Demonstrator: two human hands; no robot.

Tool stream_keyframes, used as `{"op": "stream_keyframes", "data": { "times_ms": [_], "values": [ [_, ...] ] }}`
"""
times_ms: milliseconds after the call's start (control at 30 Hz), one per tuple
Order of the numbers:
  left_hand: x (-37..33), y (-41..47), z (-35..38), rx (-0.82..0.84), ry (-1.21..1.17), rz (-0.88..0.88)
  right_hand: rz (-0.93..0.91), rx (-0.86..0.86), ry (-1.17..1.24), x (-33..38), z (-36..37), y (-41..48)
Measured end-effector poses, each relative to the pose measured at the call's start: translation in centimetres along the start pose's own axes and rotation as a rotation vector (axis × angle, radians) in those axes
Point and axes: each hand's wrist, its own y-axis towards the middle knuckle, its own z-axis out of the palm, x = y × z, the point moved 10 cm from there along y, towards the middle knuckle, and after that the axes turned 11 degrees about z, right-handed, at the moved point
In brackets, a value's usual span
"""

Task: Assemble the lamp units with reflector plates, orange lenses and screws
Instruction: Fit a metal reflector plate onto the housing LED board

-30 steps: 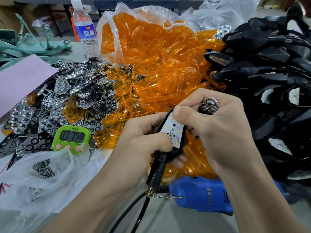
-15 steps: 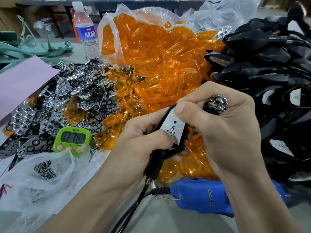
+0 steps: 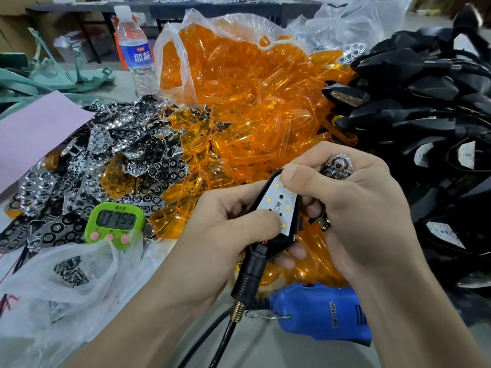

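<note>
Scarcely moved, left hand and right hand grip lamp unit

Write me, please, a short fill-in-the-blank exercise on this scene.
The left hand holds a lamp unit whose LED board is ____.
The right hand grips a reflector plate; the power tool below is ____.
The green timer reads ____.
Missing: white; blue; 07:59.

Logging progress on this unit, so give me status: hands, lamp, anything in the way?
Left hand grips lamp unit. Right hand holds reflector plate, not yet fitted. In the way: right thumb over LED board's top end.
</note>
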Motion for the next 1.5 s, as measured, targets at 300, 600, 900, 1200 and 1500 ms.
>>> {"op": "stream_keyframes", "data": {
  "times_ms": [300,600,900,1200,1500],
  "values": [
    [0.4,-0.2,0.1,-0.015,-0.022,-0.028,0.054,0.068,0.008,-0.8,-0.1,0.4],
    [1.6,-0.2,-0.6,-0.107,0.038,-0.083,-0.142,-0.013,-0.153,0.8,0.3,-0.1],
    [1.1,-0.1,-0.2,-0.029,0.015,-0.083,-0.242,-0.043,-0.182,2.1,0.2,-1.0],
    [1.1,-0.9,-0.4,-0.054,0.243,-0.203,-0.289,-0.120,-0.200,3.4,-1.1,-0.7],
    [-0.2,-0.8,0.4,-0.064,0.260,-0.081,-0.261,-0.146,-0.078,3.0,-1.0,-0.6]
  ]
}}
